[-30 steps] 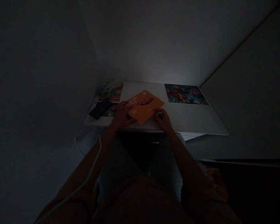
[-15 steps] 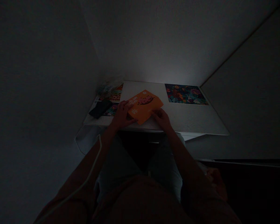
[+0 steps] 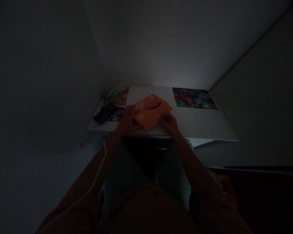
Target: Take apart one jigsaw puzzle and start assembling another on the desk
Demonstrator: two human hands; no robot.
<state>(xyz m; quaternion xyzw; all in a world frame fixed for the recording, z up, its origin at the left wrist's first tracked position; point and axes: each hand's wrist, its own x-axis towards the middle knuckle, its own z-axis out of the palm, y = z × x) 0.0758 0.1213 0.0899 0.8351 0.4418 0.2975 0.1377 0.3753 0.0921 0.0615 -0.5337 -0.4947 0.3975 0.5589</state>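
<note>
Orange packet held in both hands near the counter's front edge

Head view, dim light. An orange packet (image 3: 154,113), printed with a pink figure and white lettering, is held over the middle of the white counter (image 3: 197,125), nearer the front edge than the back. It is set at a slant, one corner pointed toward the front edge; whether its underside is rested on the counter cannot be told.

Its left side is grasped by the left hand (image 3: 127,121), fingers laid over the face, thumb placed by the near corner. The near right side is pinched in the fingertips of the right hand (image 3: 170,124); that grip is partly hidden.

At the back right corner, a floral sheet (image 3: 194,98) is laid flat. Along the left edge, printed sheets (image 3: 122,100) are seen, partly covered by clear plastic (image 3: 115,89) at the back left corner. Toward the front left corner, a dark object (image 3: 104,113) is rested partly on a print; its kind cannot be made out. A pale cable (image 3: 97,175) is draped over the left forearm.
</note>
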